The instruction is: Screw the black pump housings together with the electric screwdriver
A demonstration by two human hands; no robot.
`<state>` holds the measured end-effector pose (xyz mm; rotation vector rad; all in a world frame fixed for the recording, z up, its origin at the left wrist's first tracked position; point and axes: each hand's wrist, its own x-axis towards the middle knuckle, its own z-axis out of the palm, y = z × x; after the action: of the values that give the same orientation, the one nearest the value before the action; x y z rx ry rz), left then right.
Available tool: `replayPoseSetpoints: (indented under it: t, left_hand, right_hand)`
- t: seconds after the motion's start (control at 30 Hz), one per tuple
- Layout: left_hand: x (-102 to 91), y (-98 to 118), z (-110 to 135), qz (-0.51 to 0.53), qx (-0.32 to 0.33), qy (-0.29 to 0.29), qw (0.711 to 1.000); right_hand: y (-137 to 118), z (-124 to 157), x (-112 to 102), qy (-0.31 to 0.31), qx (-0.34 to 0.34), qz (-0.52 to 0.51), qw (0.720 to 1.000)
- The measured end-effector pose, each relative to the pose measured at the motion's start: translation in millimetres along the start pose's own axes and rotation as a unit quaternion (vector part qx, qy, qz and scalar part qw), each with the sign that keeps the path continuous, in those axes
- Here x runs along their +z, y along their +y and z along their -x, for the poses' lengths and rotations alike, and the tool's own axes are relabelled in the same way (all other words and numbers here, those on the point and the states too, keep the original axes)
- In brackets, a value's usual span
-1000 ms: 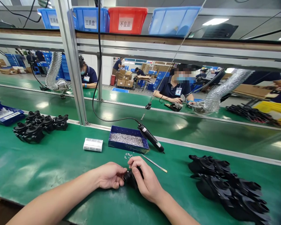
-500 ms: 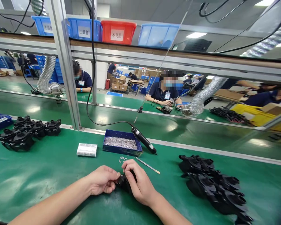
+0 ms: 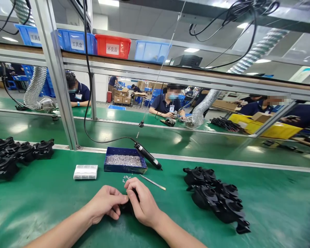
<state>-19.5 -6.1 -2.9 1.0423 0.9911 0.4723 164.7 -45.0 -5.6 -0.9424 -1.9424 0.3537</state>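
A black moulded plastic part (image 3: pixel 126 207) is held low over the bench at the front middle, mostly covered by my hands. My right hand (image 3: pixel 143 203) wraps round its right side, thumb and fingers closed on it. From the left, my left hand (image 3: pixel 106 202) reaches in with thumb and forefinger pinched together at the part's upper edge. Whatever lies between those fingertips is hidden. Just beyond my right hand lie several tiny clear pieces (image 3: pixel 126 178) and a thin metal tool with a pale tip (image 3: pixel 153 182).
A blue tray (image 3: pixel 125 169) of small shiny pieces stands ahead, a corded black electric screwdriver (image 3: pixel 147 155) leaning on its right edge. Left of it is a white compartment box (image 3: pixel 85 172). Black plastic housings stand at left (image 3: pixel 3 167) and right (image 3: pixel 228 206). A metal post (image 3: pixel 58 82) rises behind.
The whole view has swung right and tilted up slightly, so bench items appear farther left. My left fingertips have come nearer my right hand, and the part is more covered.
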Motion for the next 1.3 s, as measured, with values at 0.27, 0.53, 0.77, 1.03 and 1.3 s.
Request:
replayPoseSetpoints:
  t: [0.27, 0.53, 0.77, 1.03, 1.3]
  left_hand:
    - [6.2, 0, 6, 0.061, 0.053, 0.019, 0.997]
    - [21.1, -5, 6, 0.14, 0.109, 0.061, 0.982]
    - [25.2, -11, 6, 0.166, 0.13, 0.048, 0.976]
    - [18.1, -2, 5, 0.199, 0.141, 0.029, 0.969]
    - [-5.2, 13, -2, 0.341, 0.194, 0.088, 0.916]
  right_hand:
    - [0, -2, 8, 0.056, 0.044, -0.043, 0.997]
    - [-10, -7, 19, 0.18, 0.112, -0.256, 0.943]
    - [-19, -16, 14, 0.157, 0.115, -0.343, 0.919]
    - [-22, -15, 14, 0.137, 0.094, -0.354, 0.92]
    - [-21, -3, 17, 0.084, 0.225, -0.319, 0.917]
